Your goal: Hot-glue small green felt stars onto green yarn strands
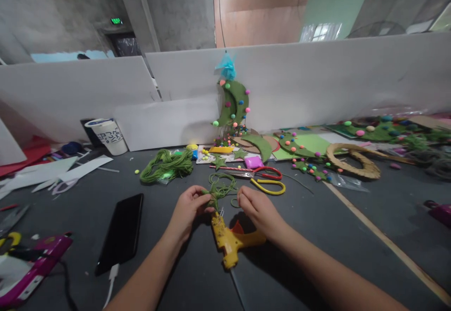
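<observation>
My left hand [190, 210] pinches a small green piece [213, 201] with green yarn about it; the fingers hide part of its shape. Loops of green yarn [222, 185] lie on the table just beyond. My right hand [259, 207] is closed, and a small loop of the yarn runs to its fingertips. Between my wrists lies a yellow hot glue gun [225, 240] with an orange trigger, its nozzle pointing away from me below the green piece. A clear glue stick [237, 290] sticks out of its back end.
Beyond my hands are red-and-yellow-handled scissors [268, 174], a green yarn skein [165, 166] and a pink packet [253, 161]. A black phone [121, 233] with a white cable lies left. A crescent decoration with pom-poms [239, 102] hangs before white boards; a straw-coloured ring [333, 160] lies right.
</observation>
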Available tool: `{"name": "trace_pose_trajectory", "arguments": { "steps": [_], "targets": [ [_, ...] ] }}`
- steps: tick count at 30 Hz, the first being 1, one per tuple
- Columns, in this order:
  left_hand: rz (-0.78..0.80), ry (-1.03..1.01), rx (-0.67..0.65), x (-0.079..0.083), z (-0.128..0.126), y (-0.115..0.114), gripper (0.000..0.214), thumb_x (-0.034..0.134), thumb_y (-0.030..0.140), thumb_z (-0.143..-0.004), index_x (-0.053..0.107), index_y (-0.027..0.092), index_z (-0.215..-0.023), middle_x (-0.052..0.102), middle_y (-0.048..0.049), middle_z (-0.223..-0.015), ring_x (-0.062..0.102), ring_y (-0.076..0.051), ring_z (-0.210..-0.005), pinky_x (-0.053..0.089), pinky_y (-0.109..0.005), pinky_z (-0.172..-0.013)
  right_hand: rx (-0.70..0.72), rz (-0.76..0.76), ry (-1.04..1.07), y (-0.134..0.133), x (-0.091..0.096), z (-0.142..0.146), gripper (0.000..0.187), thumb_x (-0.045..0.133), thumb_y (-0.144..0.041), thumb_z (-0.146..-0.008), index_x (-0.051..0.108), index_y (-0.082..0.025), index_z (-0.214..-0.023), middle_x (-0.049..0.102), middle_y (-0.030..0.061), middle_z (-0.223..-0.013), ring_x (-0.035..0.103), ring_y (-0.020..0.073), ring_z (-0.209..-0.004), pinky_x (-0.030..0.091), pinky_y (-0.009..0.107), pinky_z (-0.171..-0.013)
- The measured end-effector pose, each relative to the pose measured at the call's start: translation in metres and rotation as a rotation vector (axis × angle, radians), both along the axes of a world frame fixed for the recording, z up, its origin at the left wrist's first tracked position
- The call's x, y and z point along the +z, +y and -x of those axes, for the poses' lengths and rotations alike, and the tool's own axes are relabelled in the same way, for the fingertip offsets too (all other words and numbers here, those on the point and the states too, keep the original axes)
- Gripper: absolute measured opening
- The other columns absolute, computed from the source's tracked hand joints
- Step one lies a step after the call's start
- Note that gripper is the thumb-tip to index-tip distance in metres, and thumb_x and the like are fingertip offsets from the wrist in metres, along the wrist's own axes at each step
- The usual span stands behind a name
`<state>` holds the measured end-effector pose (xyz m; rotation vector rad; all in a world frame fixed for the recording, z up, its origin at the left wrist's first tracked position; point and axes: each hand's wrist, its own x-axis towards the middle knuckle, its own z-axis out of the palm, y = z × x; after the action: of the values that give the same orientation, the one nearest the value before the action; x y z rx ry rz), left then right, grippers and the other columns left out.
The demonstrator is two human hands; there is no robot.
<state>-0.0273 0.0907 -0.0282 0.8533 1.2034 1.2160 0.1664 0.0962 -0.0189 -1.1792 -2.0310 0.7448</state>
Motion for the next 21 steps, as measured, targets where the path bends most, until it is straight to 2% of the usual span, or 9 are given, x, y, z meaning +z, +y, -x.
{"name": "trace_pose_trajectory", "arguments": {
  "steps": [5, 9, 11, 13, 15, 17, 21],
  "targets": [
    [-0.008, -0.007, -0.001, 0.002, -0.002, 0.000, 0.022, 0.071, 0.018, -0.062, 0.053, 0.015, -0.075, 0.057, 0.0018, -0.065, 0.055, -0.010, -0.059, 0.054, -0.026, -0.056, -0.036, -0.056, -0.136, 0.000, -0.005, 0.003, 0.025, 0.036, -0.018, -0.082, 0.035, -0.020, -0.058, 0.035, -0.0048, -0.053, 0.032, 0.0104, -0.050, 0.020, 0.022, -0.049],
    [-0.017, -0.004, -0.035, 0.002, -0.004, -0.001, 0.022, 0.070, 0.019, -0.063, 0.052, 0.015, -0.076, 0.058, 0.0017, -0.066, 0.056, -0.010, -0.059, 0.054, -0.025, -0.056, -0.047, -0.045, -0.201, 0.002, -0.002, 0.000, 0.034, 0.042, -0.031, -0.086, 0.041, -0.018, -0.054, 0.038, -0.0043, -0.050, 0.032, 0.0098, -0.049, 0.019, 0.023, -0.048],
    [-0.020, 0.009, -0.037, 0.001, -0.004, -0.002, 0.022, 0.070, 0.019, -0.064, 0.052, 0.015, -0.076, 0.057, 0.0022, -0.065, 0.056, -0.010, -0.058, 0.054, -0.025, -0.057, 0.020, -0.031, -0.258, 0.000, 0.005, -0.005, 0.028, 0.050, -0.035, -0.083, 0.050, -0.017, -0.061, 0.047, -0.0028, -0.055, 0.039, 0.0104, -0.053, 0.023, 0.022, -0.050],
    [-0.024, 0.021, -0.019, 0.000, -0.003, -0.001, 0.022, 0.071, 0.020, -0.063, 0.053, 0.015, -0.076, 0.057, 0.0026, -0.065, 0.055, -0.009, -0.058, 0.054, -0.025, -0.057, 0.158, -0.038, -0.308, -0.005, 0.016, -0.012, 0.015, 0.059, -0.031, -0.076, 0.057, -0.017, -0.081, 0.057, 0.0002, -0.071, 0.048, 0.0126, -0.065, 0.029, 0.021, -0.056],
    [-0.026, 0.030, 0.009, 0.000, -0.001, 0.001, 0.023, 0.071, 0.021, -0.063, 0.054, 0.015, -0.077, 0.057, 0.0028, -0.066, 0.055, -0.009, -0.058, 0.054, -0.025, -0.057, 0.335, -0.060, -0.381, -0.013, 0.025, -0.018, 0.033, 0.063, -0.028, -0.070, 0.056, -0.018, -0.100, 0.059, 0.0039, -0.091, 0.052, 0.0158, -0.079, 0.035, 0.023, -0.065],
    [-0.023, 0.035, 0.037, -0.001, 0.002, 0.004, 0.023, 0.072, 0.022, -0.062, 0.055, 0.015, -0.076, 0.056, 0.0028, -0.066, 0.055, -0.009, -0.060, 0.054, -0.024, -0.057, 0.457, -0.063, -0.495, -0.022, 0.030, -0.020, 0.035, 0.063, -0.025, -0.067, 0.057, -0.018, -0.100, 0.056, 0.0054, -0.096, 0.051, 0.0177, -0.082, 0.037, 0.025, -0.067],
    [-0.013, 0.040, 0.071, -0.003, 0.008, 0.009, 0.024, 0.074, 0.022, -0.061, 0.056, 0.015, -0.076, 0.058, 0.0016, -0.068, 0.057, -0.011, -0.062, 0.054, -0.025, -0.058, 0.435, -0.131, -0.633, -0.034, 0.020, -0.012, 0.028, 0.054, -0.016, -0.068, 0.055, -0.015, -0.096, 0.054, 0.0095, -0.098, 0.050, 0.0210, -0.084, 0.039, 0.029, -0.068]
  ]
}}
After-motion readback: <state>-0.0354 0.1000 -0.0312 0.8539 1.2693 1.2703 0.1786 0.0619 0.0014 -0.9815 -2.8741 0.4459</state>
